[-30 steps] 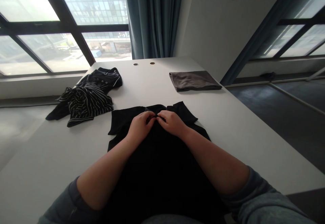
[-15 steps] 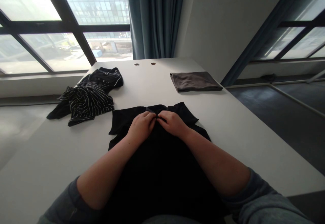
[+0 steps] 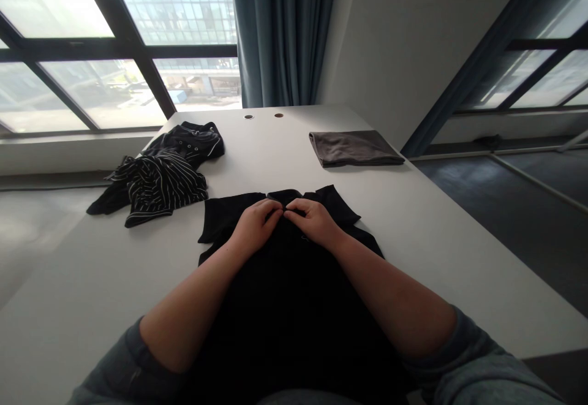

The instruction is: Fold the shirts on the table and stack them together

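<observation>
A black short-sleeved shirt (image 3: 294,295) lies spread on the white table, its collar at the far end and a sleeve out to each side. Just below the collar, my left hand (image 3: 258,221) pinches the front of the shirt with thumb and fingers together. My right hand (image 3: 313,218) pinches the cloth right beside it, the fingertips of both hands almost touching. What exactly lies between the fingertips, cloth edge or button, is too small to make out.
On the left of the white table (image 3: 257,154) lies a crumpled heap of black and white-striped clothes (image 3: 160,175). A folded grey-brown garment (image 3: 356,147) rests at the back right. Two round cable holes sit near the far edge, before a blue curtain (image 3: 285,37).
Both hands stay at the collar with only slight finger movement. The whole view has shifted a little; the clothes on the table have not moved.
</observation>
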Available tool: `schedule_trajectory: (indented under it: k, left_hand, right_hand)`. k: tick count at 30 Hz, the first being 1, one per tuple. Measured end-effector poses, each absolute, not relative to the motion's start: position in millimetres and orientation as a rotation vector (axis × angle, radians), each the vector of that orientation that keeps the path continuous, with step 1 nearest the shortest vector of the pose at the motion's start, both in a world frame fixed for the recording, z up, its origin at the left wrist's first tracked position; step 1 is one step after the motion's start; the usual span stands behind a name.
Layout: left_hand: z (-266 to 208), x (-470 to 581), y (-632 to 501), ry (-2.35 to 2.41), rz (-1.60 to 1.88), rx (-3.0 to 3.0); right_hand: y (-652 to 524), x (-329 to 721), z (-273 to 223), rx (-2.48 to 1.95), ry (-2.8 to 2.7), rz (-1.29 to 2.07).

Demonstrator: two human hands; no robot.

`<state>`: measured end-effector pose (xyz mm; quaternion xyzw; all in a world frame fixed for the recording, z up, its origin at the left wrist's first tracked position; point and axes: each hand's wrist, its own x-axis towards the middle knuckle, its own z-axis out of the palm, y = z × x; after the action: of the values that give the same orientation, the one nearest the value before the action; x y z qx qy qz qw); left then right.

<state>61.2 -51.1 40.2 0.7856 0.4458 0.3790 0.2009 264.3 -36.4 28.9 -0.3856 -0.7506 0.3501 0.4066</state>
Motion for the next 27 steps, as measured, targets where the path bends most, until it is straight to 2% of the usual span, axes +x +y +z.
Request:
schedule_trajectory:
  k: [19, 27]
  left_hand:
    - [33.9, 66.2, -50.5, 1.317, 1.027, 1.984]
    - [42.0, 65.3, -52.6, 1.351, 0.932, 1.951]
  right_hand:
    - [-34.8, 264.1, 26.9, -1.044, -1.913, 0.811]
    - [-35.9, 266.7, 32.2, -0.998, -2.011, 0.672]
